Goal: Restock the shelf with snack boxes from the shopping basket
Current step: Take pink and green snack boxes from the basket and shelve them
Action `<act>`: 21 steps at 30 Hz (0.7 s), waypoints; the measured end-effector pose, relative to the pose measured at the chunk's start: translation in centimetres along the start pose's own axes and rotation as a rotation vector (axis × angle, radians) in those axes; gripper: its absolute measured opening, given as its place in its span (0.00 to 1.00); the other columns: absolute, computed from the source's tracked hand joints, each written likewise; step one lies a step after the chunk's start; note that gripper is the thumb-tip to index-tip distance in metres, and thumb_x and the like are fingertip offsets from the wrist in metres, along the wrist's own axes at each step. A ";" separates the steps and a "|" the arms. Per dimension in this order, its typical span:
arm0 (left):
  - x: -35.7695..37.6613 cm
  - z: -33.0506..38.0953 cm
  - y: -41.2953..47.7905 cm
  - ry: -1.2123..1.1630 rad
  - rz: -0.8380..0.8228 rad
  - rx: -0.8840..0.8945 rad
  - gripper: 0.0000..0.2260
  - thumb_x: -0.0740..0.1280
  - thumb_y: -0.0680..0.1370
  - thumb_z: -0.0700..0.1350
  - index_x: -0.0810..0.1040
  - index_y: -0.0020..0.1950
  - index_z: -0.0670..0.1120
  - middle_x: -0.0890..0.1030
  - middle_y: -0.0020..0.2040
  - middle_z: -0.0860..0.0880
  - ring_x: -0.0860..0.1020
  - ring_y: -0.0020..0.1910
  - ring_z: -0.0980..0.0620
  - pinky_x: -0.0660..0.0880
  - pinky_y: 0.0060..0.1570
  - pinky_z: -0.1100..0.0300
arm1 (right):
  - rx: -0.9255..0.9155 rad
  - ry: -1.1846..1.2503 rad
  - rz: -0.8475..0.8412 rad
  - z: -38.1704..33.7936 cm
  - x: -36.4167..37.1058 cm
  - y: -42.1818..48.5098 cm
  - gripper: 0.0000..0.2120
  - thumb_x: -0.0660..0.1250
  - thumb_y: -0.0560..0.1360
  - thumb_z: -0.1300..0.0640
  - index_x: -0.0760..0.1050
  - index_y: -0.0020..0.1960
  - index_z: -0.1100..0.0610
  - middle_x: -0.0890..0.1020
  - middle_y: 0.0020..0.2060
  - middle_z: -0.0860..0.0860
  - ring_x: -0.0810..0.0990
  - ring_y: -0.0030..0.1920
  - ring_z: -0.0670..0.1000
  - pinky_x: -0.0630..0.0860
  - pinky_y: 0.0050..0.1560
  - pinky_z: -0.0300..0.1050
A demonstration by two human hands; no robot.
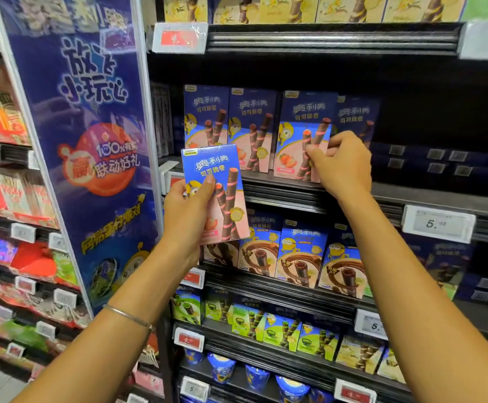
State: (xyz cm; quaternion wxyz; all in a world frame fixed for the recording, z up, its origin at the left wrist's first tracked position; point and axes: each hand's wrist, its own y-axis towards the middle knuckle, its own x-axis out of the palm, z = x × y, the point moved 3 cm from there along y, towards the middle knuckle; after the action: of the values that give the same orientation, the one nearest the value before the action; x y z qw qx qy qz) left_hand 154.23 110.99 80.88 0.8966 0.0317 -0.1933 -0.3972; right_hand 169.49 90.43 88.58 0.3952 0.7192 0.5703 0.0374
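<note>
**Boxes at the lip: a crowded strawberry row**

The left hand (189, 210) has thumb and fingers wrapped round the lower half of a spare snack box (218, 181), held upright in front of the shelf (280, 196), at about eight o'clock from the row it belongs to. The right hand (342, 165) is curled on the right edge of the front box (302, 132), thumb on its face, the other fingers round behind. That box stands close to the shelf's front edge. Two matching boxes (206, 114) stand at its nine o'clock, and another (357, 117) sits further back at its three o'clock. Further out at three o'clock the shelf goes dark; the flat shapes there may be boxes lying down, but I cannot tell. The shopping basket is not in view.

The main risk, as I judge it, is the front box. It is tall, narrow and near the edge, so a forward tug or careless release could tip it down onto the chocolate boxes (298, 254) at six o'clock. Sliding the spare box in one-handed could also nudge its neighbours askew, since the row is packed closely.
</note>
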 end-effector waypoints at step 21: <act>3.7 3.1 0.2 -0.075 -0.198 0.127 0.03 0.68 0.84 0.46 0.82 0.54 0.51 0.88 0.47 0.50 0.87 0.43 0.50 0.82 0.35 0.57 | -0.145 0.369 -0.411 -4.5 -0.7 -6.8 0.17 0.73 0.75 0.45 0.76 0.58 0.53 0.83 0.51 0.48 0.81 0.50 0.44 0.80 0.49 0.42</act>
State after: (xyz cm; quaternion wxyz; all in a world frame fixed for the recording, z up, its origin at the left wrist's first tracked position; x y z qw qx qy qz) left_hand 155.48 108.77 84.97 0.8413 0.0926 -0.2476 -0.4716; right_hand 161.59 92.44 87.82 0.3347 0.5393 0.7622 0.1274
